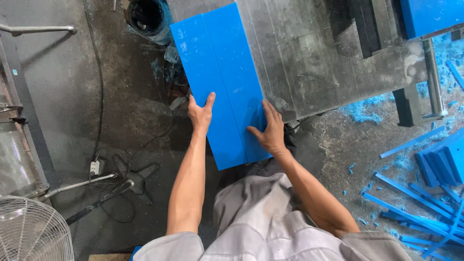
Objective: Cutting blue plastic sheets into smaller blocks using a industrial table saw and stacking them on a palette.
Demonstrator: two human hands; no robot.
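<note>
your left hand [199,113] and right hand [268,131] lie open, palms flat on the two blue plastic boards [221,82], pinning them together against the metal table [319,53].

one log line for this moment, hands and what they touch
left hand: flat on blue board | right hand: flat on same board | board: partly on metal table

Single head view, steeply downward, close over metal table [328,53].
</note>
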